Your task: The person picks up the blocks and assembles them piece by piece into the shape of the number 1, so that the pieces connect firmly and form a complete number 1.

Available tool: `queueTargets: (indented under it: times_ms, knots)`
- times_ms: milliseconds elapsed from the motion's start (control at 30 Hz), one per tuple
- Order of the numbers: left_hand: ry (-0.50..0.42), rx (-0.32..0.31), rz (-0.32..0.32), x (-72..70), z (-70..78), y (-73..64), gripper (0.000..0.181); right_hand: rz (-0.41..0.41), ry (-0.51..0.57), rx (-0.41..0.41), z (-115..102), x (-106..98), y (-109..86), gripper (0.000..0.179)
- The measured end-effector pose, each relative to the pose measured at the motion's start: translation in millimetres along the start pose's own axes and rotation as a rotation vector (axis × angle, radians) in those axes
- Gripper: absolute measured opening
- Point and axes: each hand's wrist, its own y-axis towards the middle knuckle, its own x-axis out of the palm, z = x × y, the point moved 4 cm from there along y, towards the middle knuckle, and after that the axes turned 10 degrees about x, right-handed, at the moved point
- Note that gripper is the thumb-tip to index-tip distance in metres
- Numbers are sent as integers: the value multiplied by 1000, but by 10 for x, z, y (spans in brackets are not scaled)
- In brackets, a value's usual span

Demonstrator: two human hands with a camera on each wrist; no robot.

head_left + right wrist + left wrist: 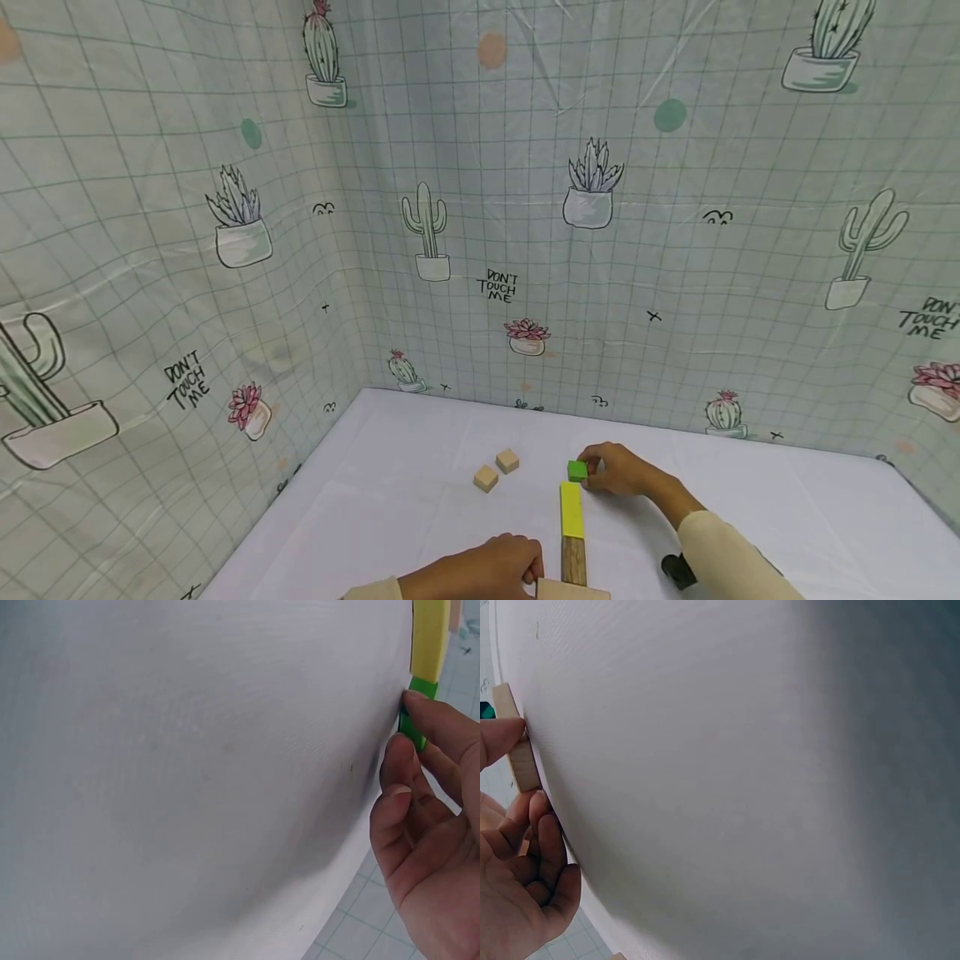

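Note:
My right hand (617, 471) pinches a small green block (577, 471) between thumb and fingers at the far end of a row of blocks. In the right wrist view the green block (412, 733) lines up with the end of the yellow block (430, 641). Nearer me in the row come the long yellow block (572, 509), then a brown wood-grain block (573, 561), then a pale wooden block (572, 590) lying crosswise. My left hand (501, 567) grips that pale block; in the left wrist view, thumb and fingers are on the wooden piece (526, 766).
Two pale wooden cubes (486, 478) sit on the white table (390, 483), left of the row. By my right sleeve (727, 554) is a black object (678, 572), partly hidden. A cactus-print curtain (480, 208) hangs behind the table and along its left side.

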Motion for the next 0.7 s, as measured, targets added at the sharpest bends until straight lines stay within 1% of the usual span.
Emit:
queueTargets:
  times_ms: [300,467,700]
  knots:
    - [-3,-3,-2,-1,9,-1,22,-22,-15,-26,-34,-17,-63,26]
    - [1,15,-3,4,12,3,21,-31,-14,-44,-47,-45,-96,27]
    - [21,39,-5,15,-7,15,20,-36,-37,-61,-12,-53,-67,28]
